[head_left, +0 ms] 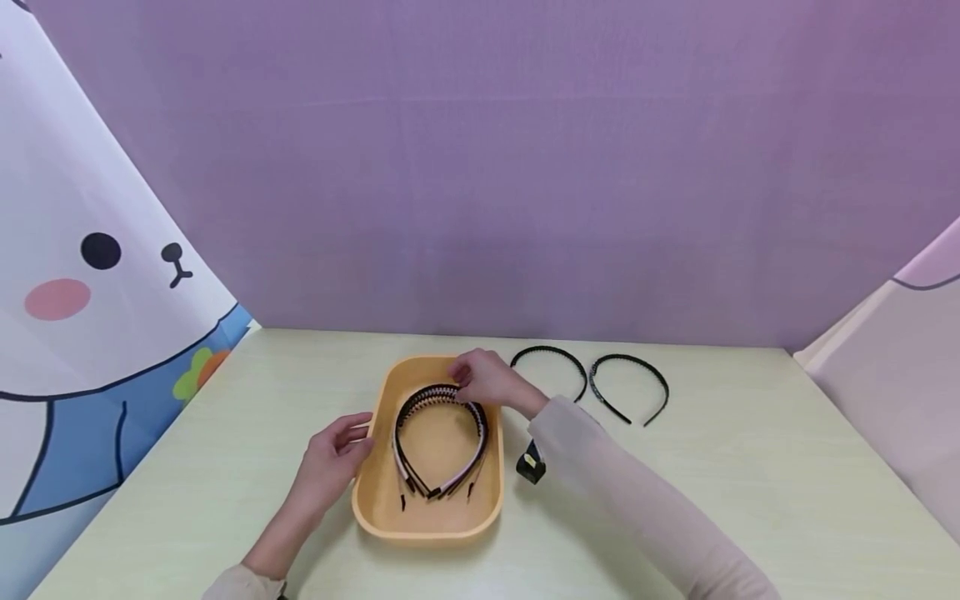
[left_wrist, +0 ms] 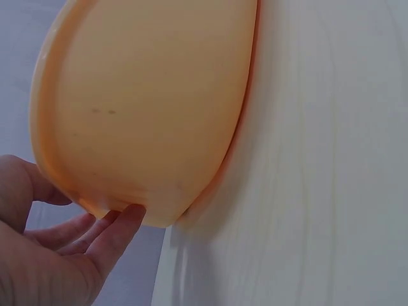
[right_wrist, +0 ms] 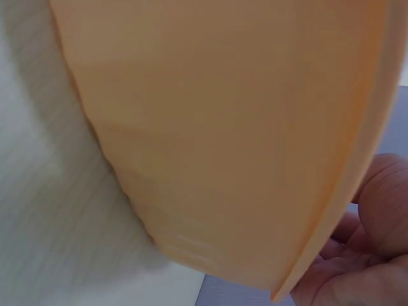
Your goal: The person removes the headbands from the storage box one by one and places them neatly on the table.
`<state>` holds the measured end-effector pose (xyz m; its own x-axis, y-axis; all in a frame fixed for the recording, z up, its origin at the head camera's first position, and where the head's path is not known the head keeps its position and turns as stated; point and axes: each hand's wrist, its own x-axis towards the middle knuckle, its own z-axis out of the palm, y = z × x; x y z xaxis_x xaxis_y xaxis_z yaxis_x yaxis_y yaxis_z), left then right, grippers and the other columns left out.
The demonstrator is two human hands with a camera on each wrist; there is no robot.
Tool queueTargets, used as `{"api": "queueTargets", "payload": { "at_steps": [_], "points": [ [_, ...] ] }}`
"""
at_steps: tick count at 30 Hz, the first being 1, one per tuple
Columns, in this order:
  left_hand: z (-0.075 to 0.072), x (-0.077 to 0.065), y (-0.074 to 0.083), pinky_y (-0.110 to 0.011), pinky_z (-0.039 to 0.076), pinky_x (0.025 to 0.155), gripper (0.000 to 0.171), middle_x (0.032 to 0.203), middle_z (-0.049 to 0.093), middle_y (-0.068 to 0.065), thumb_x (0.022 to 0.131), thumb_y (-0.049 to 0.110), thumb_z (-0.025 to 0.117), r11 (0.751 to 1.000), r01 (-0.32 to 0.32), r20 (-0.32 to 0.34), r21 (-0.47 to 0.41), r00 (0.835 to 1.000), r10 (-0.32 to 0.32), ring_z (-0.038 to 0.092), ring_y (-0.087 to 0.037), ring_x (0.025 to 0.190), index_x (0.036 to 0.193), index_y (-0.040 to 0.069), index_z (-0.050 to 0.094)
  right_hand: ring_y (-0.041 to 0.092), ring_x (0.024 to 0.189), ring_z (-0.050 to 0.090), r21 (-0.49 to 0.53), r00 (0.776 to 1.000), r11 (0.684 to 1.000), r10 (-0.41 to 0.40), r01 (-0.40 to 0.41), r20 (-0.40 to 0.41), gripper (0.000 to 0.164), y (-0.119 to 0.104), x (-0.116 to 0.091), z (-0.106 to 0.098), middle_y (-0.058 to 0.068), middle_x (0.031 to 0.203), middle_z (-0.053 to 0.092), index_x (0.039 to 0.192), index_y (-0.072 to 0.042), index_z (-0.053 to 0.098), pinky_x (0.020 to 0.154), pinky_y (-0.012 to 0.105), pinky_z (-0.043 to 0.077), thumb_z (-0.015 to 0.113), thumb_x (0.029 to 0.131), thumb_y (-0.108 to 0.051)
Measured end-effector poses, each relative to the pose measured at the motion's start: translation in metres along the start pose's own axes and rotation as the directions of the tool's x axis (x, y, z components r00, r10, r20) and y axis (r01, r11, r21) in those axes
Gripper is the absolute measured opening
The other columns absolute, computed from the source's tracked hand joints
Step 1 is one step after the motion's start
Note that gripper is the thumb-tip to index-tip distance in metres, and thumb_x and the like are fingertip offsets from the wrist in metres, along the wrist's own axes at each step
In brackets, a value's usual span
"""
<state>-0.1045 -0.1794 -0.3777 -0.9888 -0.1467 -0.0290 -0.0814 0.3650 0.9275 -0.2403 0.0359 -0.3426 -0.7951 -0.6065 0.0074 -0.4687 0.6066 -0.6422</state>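
Note:
An orange-tan plastic basket (head_left: 491,500) holds several headbands (head_left: 405,408), dark and pale, nested together with their arches toward the far end. My left hand (head_left: 333,458) is at the basket's left side. In the left wrist view, the fingers (left_wrist: 118,236) touch its outer wall, fairly straight. My right hand (head_left: 487,379) reaches over the far right rim, and its curled thumb and fingers pinch the arch of a headband in the stack. The right wrist view shows the basket wall (right_wrist: 223,159) hiding most of that grip.
Two dark headbands lie beyond the basket on the right, one partly behind my right sleeve (head_left: 547,350) and another farther right (head_left: 637,360). A small black piece with a yellowish mark (head_left: 531,467) sits beside the basket. A purple cloth (head_left: 525,208) hangs behind the table (head_left: 750,467).

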Motion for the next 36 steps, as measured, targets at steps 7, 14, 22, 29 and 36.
{"api": "queueTargets", "payload": {
  "at_steps": [7, 14, 22, 29, 36],
  "points": [
    [0.004, 0.001, -0.001, -0.026, 0.056, 0.08, 0.04, 0.124, 0.058, -0.028, 0.093, 0.004, 0.053, 1.0, -0.003, -0.007, 0.004, 1.0, 0.003, 0.061, -0.034, 0.111, 0.132, -0.002, 0.05, 0.018, 0.088, 0.067, -0.058, 1.0, 0.998, -0.02, 0.02, 0.003, 0.026, 0.006, 0.005, 0.0, 0.011, 0.096, 0.071, 0.102, 0.001, 0.069, 0.076, 0.021, 0.054, 0.072, 0.076, 0.002],
    [0.006, 0.001, -0.001, -0.027, 0.056, 0.081, 0.04, 0.124, 0.058, -0.028, 0.094, 0.004, 0.053, 1.0, 0.001, -0.007, 0.012, 1.0, -0.001, 0.061, -0.034, 0.112, 0.133, -0.002, 0.05, 0.017, 0.083, 0.067, -0.057, 1.0, 0.998, -0.023, 0.023, -0.004, 0.023, 0.009, 0.008, 0.002, 0.009, 0.09, 0.072, 0.096, -0.001, 0.071, 0.072, 0.021, 0.054, 0.072, 0.074, 0.006],
    [0.009, 0.002, -0.001, -0.03, 0.056, 0.084, 0.04, 0.124, 0.058, -0.028, 0.094, 0.003, 0.053, 1.0, -0.001, -0.009, 0.013, 1.0, 0.001, 0.06, -0.035, 0.113, 0.133, -0.003, 0.049, 0.014, 0.076, 0.066, -0.067, 1.0, 0.998, -0.019, 0.018, -0.014, 0.021, 0.012, 0.009, 0.002, 0.007, 0.085, 0.073, 0.09, -0.004, 0.073, 0.066, 0.017, 0.051, 0.07, 0.073, 0.008],
    [0.009, 0.003, -0.002, -0.029, 0.056, 0.083, 0.04, 0.125, 0.058, -0.028, 0.094, 0.003, 0.053, 1.0, 0.001, -0.007, 0.009, 1.0, -0.001, 0.06, -0.035, 0.113, 0.133, -0.003, 0.049, 0.014, 0.078, 0.066, -0.091, 0.999, 0.995, -0.035, 0.033, -0.017, 0.022, 0.013, 0.008, 0.0, 0.007, 0.086, 0.073, 0.091, -0.004, 0.073, 0.067, 0.017, 0.052, 0.068, 0.073, 0.008],
    [0.009, 0.003, -0.002, -0.029, 0.056, 0.084, 0.041, 0.125, 0.057, -0.029, 0.093, 0.003, 0.053, 1.0, -0.009, -0.006, 0.014, 1.0, 0.009, 0.06, -0.035, 0.112, 0.133, -0.003, 0.049, 0.015, 0.081, 0.067, -0.098, 1.0, 0.995, -0.028, 0.026, -0.013, 0.025, 0.013, 0.008, -0.008, 0.007, 0.089, 0.074, 0.095, -0.004, 0.074, 0.069, 0.019, 0.053, 0.066, 0.075, 0.008]
  ]
}}
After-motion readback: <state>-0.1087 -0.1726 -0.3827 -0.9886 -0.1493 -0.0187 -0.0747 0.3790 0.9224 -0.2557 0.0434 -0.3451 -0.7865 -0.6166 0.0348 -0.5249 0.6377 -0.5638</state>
